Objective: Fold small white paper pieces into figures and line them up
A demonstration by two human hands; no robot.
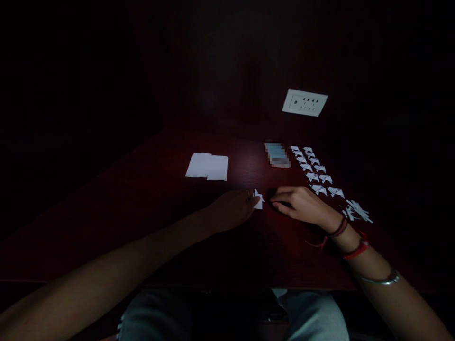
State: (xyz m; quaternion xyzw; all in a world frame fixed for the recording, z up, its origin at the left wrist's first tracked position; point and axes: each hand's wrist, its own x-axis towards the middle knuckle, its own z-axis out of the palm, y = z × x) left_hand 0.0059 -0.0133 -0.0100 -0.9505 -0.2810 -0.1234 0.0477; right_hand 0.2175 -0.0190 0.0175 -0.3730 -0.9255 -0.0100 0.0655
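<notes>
My left hand (235, 208) rests low over the dark red table, its thumb and fingers closed on a small folded white paper (259, 201) that juts out from the fingertips. Just to the right, my right hand (300, 203) lies on the tabletop, fingers curved and a gap between thumb and forefinger, with nothing visible in them. It is nearest to the folded paper but apart from it. Beyond my left hand lie flat white paper sheets (208, 166), partly overlapping.
Two rows of small folded paper pieces (313, 177) run along the right side of the table (159, 189). Closer to my right wrist is a pile of thin paper strips (357, 211). A blurred-out phone-like object (277, 154) lies behind my hands. A white socket plate (304, 103) is on the back wall.
</notes>
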